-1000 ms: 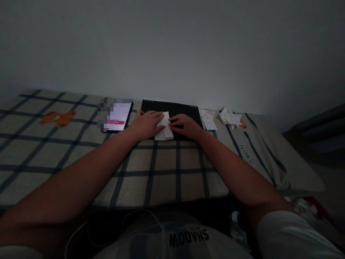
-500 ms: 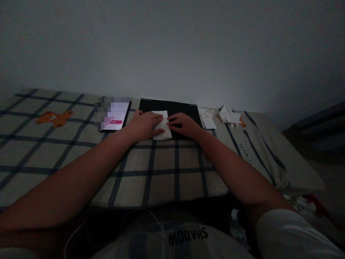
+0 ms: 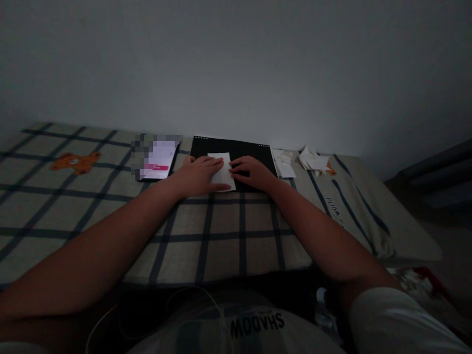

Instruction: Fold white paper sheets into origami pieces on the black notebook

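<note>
A small white sheet of paper [image 3: 225, 173] lies on a flat black board or pad [image 3: 212, 144] with rows of holes along its far edge. Spread over the paper's left part is my left hand [image 3: 201, 174], palm down, its thumb stretched across the near end. My right hand [image 3: 254, 172] rests on the black surface, with its fingertips and thumb at the paper's right edge and a gap between them. Neither hand is closed around the paper.
A lit tablet or phone [image 3: 159, 160] lies to the left. Loose white papers [image 3: 285, 163] and a crumpled paper pile [image 3: 311, 160] are at the right. Checked cloth [image 3: 221, 221] covers the surface, against a wall [image 3: 236, 73]. A clear bottle [image 3: 324, 312] is below the near edge.
My left thumb has slid toward me and straightened along the paper's near end. My right hand has barely moved. The whole view has shifted slightly.
</note>
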{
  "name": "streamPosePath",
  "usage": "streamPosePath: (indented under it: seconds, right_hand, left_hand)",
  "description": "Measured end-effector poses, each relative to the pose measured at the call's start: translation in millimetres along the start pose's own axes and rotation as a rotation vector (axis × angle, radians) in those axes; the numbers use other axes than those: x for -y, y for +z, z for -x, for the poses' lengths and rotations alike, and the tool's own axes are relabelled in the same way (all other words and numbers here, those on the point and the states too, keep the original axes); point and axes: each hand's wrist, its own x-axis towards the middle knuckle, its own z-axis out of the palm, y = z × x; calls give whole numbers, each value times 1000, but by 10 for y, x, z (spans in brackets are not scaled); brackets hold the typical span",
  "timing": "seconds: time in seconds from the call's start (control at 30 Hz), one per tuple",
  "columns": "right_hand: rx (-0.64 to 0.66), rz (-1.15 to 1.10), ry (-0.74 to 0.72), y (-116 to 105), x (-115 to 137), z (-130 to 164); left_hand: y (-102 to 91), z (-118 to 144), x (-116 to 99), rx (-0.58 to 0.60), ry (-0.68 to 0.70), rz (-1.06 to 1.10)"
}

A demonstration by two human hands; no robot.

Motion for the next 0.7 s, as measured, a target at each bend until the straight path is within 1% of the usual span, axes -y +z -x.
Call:
streamPosePath:
  seconds: [0.13,0.2,0.37,0.53,0.7]
  right_hand:
    - [-11,-21,-19,-2,-1,0]
    - [-8,-17,-14,1,-8,1]
    - [2,-12,-1,6,-21,2]
    - [3,-5,-7,15,-33,-2]
    - [-13,-10,-24,27,-46,-2]
  left_hand:
    - [25,-63,7,-91,-28,-6]
    - [45,-95,12,-114,-34,-29]
    - [64,-101,19,-140,-2,-69]
    - [21,-48,-40,-193,28,-69]
    - [-15,-56,-64,-180,16,-60]
